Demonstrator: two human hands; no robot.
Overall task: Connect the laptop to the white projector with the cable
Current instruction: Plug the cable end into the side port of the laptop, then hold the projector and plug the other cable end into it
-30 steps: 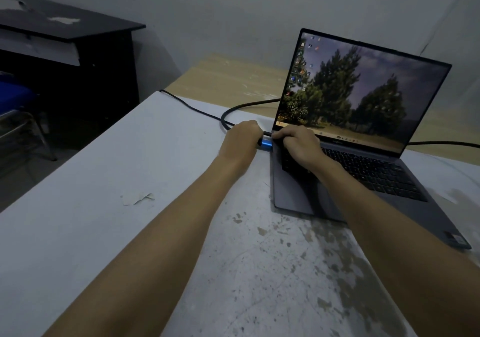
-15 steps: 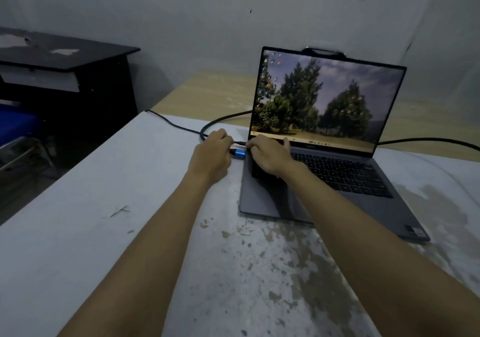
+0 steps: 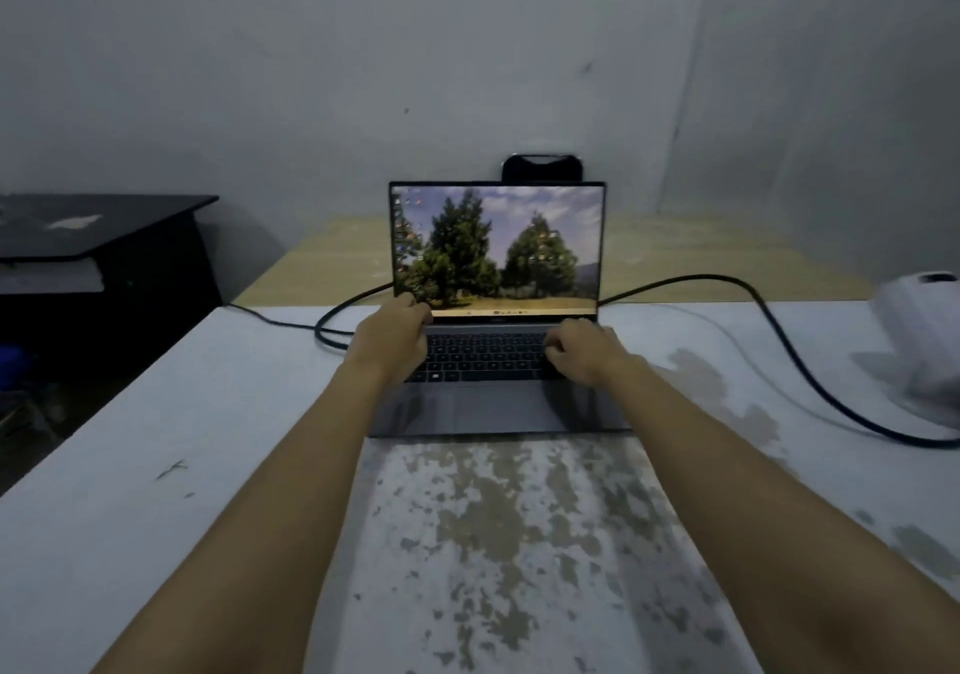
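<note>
The open grey laptop point(image 3: 496, 403) sits in the middle of the white table point(image 3: 156, 413), its screen lit with a picture of trees. My left hand point(image 3: 392, 338) lies over the left edge of its base by the hinge. My right hand point(image 3: 582, 354) covers the right edge with its fingers curled. The black cable point(image 3: 779, 333) loops on the table left of the laptop, passes behind the screen and curves right towards the white projector point(image 3: 924, 333) at the right edge of view. My left hand hides the cable's plug at the laptop.
A black desk point(image 3: 93, 226) stands at the left beyond the table's edge. A wooden table point(image 3: 322, 258) adjoins at the back. A dark rounded object point(image 3: 540, 168) shows above the screen. The table top in front of me is stained.
My left hand has let go of the blue-tipped plug and moved onto the laptop's left edge. My right hand has shifted to the right edge. My view has swung right, bringing the projector in.
</note>
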